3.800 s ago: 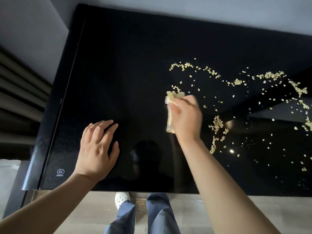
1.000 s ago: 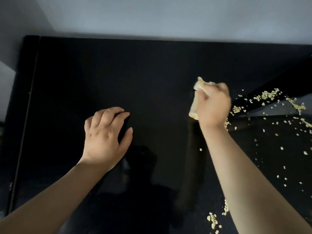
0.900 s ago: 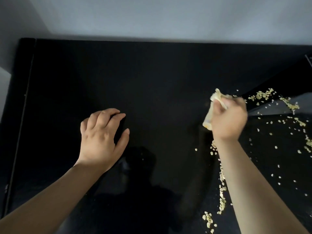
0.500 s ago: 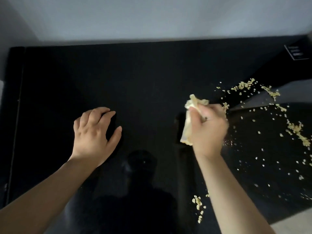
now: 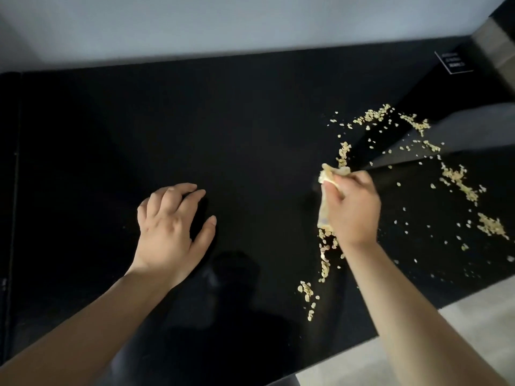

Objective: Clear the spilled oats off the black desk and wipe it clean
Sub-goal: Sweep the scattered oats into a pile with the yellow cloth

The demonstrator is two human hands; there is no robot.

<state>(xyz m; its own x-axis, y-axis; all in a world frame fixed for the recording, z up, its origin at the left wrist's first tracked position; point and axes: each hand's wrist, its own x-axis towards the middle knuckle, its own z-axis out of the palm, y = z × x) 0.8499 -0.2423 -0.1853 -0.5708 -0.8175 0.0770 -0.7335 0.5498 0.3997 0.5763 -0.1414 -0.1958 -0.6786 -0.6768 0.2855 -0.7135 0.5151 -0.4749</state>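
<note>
The glossy black desk (image 5: 223, 129) fills the view. Pale spilled oats (image 5: 457, 179) lie scattered over its right part, with a thin trail of oats (image 5: 324, 263) running toward the front edge beside my right forearm. My right hand (image 5: 352, 210) grips a folded yellowish cloth (image 5: 326, 176) and holds it down on the desk, at the left border of the oats. My left hand (image 5: 172, 229) rests on the bare desk to the left, fingers slightly curled, holding nothing.
A light wall (image 5: 223, 23) runs along the desk's far edge. A small white-printed label (image 5: 452, 62) sits at the far right corner. Pale floor (image 5: 473, 316) shows past the desk's front right edge. The left half of the desk carries no oats.
My right hand with the cloth has swept back and forth along the left border of the oats, leaving a trail toward the front edge. My left hand has stayed planted.
</note>
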